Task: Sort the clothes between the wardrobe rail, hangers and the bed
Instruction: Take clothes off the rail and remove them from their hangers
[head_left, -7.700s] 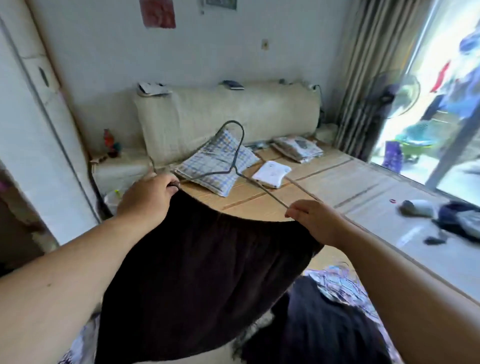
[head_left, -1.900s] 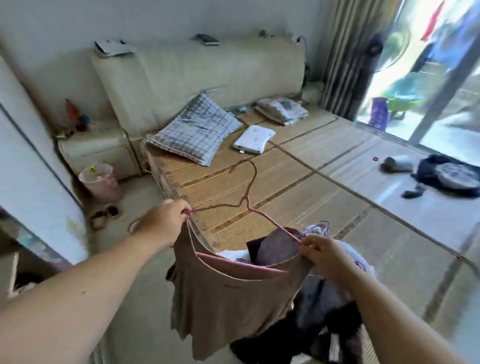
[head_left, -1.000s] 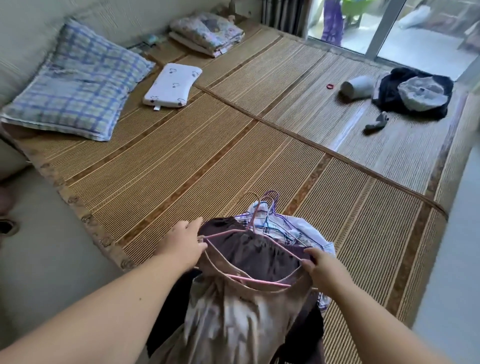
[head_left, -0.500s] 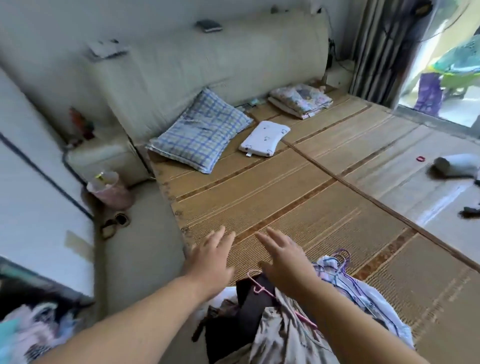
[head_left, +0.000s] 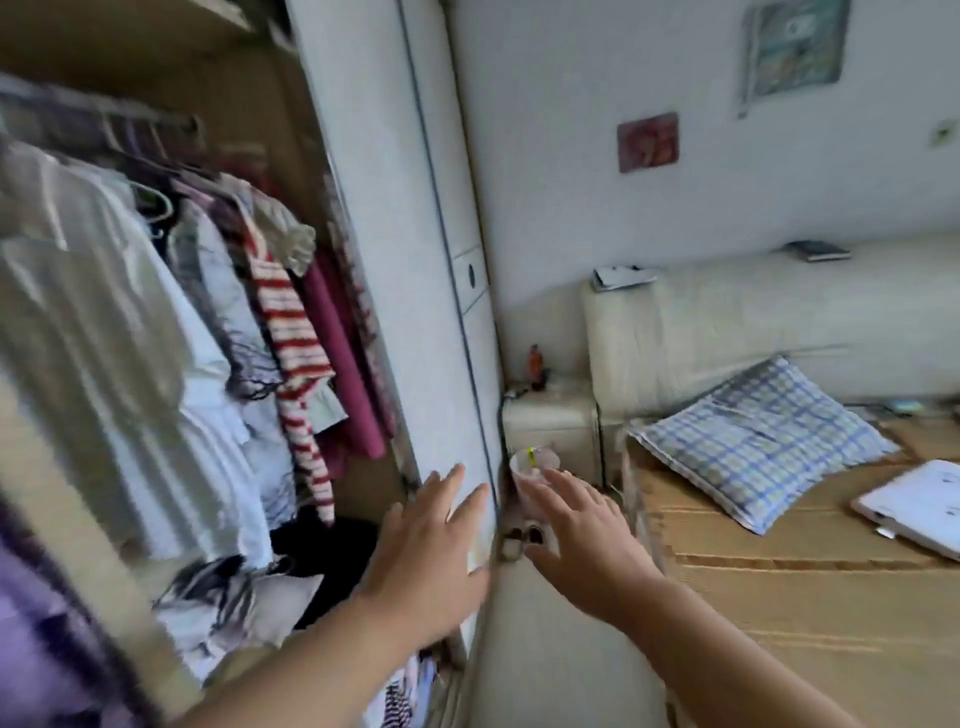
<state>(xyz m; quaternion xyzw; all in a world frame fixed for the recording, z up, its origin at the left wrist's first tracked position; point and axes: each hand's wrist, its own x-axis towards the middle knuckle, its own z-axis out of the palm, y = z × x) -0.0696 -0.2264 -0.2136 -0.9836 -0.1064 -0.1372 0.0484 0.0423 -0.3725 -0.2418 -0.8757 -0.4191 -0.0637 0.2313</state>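
The clothes hang packed along the wardrobe rail (head_left: 111, 111) at the left: a pale shirt (head_left: 104, 322), a red-and-white striped top (head_left: 296, 364) and a maroon garment (head_left: 337, 358) nearest the sliding door (head_left: 415, 260). More lie in a heap (head_left: 228, 592) on the wardrobe floor.

Both hands are empty, fingers straight and spread. The left hand (head_left: 426, 551) hovers before the door's edge, and the right hand (head_left: 592, 540) is just beside it, over the floor between wardrobe and bed (head_left: 779, 582).

The step looks like a reach for the next garment. It is best to take a hanger by its hook and lift it clear of the rail, not tug at cloth, since the pieces crowd one another. The rail is blurred, so the hooks probably sit close together, though I cannot be sure.

The door edge narrows the opening. Beyond it stand a bedside cabinet (head_left: 550, 421) and a small bin (head_left: 532, 458), and a checked pillow (head_left: 758, 447) lies on the bed.
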